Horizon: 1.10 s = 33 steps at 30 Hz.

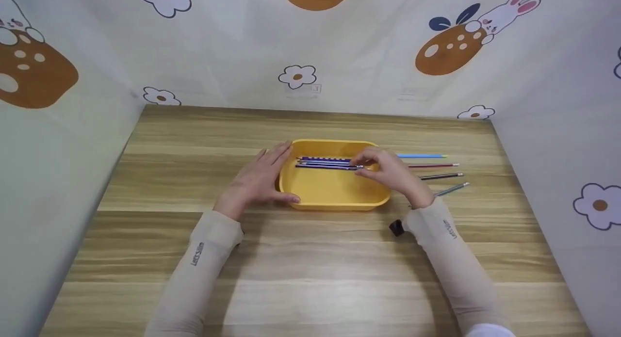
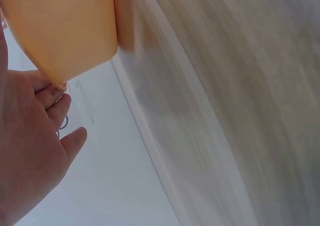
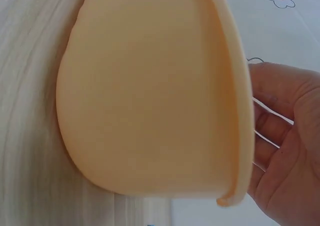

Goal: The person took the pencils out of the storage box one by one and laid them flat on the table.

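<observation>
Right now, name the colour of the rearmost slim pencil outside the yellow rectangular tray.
The pencil is blue, clearest in the head view.

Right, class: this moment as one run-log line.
left hand: touching tray; right hand: at pencils inside tray; other pencils: on table, right of tray

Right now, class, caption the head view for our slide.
Left hand at the yellow tray's rim, right hand at the pencils inside.
</observation>
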Available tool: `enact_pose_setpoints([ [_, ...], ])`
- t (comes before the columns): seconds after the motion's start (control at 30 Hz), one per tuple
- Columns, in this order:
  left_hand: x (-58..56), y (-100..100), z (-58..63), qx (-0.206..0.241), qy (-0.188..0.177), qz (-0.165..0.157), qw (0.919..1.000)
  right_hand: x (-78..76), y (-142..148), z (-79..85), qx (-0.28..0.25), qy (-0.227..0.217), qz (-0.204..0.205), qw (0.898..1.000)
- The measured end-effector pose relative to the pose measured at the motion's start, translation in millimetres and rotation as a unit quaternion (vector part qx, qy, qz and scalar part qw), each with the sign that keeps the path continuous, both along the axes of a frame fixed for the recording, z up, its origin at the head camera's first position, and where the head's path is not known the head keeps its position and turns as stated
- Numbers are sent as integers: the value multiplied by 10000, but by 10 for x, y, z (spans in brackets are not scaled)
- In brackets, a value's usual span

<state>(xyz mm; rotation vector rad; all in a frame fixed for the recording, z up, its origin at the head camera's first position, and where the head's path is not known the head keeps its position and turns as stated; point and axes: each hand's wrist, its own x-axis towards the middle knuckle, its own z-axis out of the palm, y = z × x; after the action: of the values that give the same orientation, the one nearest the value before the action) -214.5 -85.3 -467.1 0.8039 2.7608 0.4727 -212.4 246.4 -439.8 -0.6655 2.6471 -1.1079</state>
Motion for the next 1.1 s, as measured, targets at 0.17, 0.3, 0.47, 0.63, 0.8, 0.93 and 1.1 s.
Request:
enact_pose_setpoints([
  [0.17,-4,-9,8,9,56,-18,10000,-32,-77,-53,10,196,-19,9998],
  [0.3,-9,4,8,81,57,-57,9999,-67,-114,-75,128,138,-123,9997],
  [0.47,-5,3,1,34,-12,-35,10000,-121,-165,-116,300,-115,-320,9990],
  [0.63,-3,-17,-20,31,-29,-9,10000,-173,-210,-199,380,-73,-419,9984],
  [0.8,-9,-27,-31,84,-62,57,9999,-217,-251,-294,464,46,-308,9984],
  [0.93,0,-18,-32,158,-63,39,9998,-218,-255,-343,624,155,-250,9976],
  [1.1,-1,-24,-8,135,11,-44,9999,-219,-245,-356,858,535,-207,9947],
])
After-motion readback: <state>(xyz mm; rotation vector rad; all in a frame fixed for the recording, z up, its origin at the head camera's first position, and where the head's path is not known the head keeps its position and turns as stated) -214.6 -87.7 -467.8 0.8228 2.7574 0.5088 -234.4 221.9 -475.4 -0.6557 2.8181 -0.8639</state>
